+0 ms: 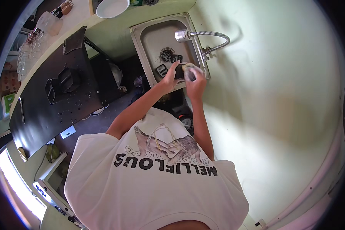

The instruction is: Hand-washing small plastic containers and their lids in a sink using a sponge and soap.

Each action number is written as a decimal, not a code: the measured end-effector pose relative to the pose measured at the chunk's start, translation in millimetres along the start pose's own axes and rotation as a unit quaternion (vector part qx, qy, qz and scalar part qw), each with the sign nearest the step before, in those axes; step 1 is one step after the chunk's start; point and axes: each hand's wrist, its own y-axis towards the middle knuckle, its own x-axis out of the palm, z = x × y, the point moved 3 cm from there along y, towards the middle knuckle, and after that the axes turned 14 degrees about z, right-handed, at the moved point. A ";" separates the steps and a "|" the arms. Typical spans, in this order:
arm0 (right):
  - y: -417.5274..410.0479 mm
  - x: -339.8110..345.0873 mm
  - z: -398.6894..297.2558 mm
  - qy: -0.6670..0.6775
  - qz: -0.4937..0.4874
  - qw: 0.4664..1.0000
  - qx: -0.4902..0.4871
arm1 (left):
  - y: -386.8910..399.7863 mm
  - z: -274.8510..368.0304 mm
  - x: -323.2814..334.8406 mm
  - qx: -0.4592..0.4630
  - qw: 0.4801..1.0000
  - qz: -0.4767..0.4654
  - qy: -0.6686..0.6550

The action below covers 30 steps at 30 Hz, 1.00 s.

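Note:
My left hand (pixel 170 77) grips a small black container (pixel 179 72) above the near end of the stainless steel sink (pixel 152 37). Pressed against that container is a soapy yellowish sponge (pixel 187 67), held in my right hand (pixel 196 80). Foam covers the fingers of my right hand, which hide part of the sponge and container. In the basin, a black piece with suds (pixel 162 70) lies left of my left hand. More foamy black pieces (pixel 176 58) rest by the drain (pixel 166 54).
A flexible metal faucet (pixel 184 36) arches over the basin from the right wall. To the left, a black table (pixel 83 95) with water drops bears black divided containers (pixel 68 80) and a dark cloth (pixel 74 40). A white basin (pixel 112 8) stands on the ledge beyond.

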 end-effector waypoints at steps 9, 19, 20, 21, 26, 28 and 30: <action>7.8 -8.1 -6.5 -0.039 -0.054 0.996 -0.054 | -33.2 12.1 23.9 0.034 0.995 0.081 0.056; 23.2 -12.2 -19.5 -0.060 -0.107 0.989 -0.081 | -25.1 9.5 22.3 0.091 0.985 0.076 0.124; 27.4 -6.6 -13.9 -0.009 -0.056 0.997 -0.045 | -3.1 -2.6 10.0 0.120 0.983 0.069 0.119; 31.2 -4.8 -12.7 0.041 -0.005 0.999 -0.006 | -1.4 -2.5 13.0 0.146 0.980 0.063 0.116; 17.0 -5.3 -9.9 0.061 -0.045 0.997 0.004 | -2.8 4.1 14.8 0.074 0.996 0.052 0.014; 8.5 -8.0 -5.2 0.075 -0.060 0.993 0.071 | -3.6 8.4 9.5 0.059 0.997 0.041 -0.014; 9.2 -7.2 -1.3 0.159 -0.086 0.944 0.275 | -1.3 5.3 5.9 0.051 0.996 0.037 -0.056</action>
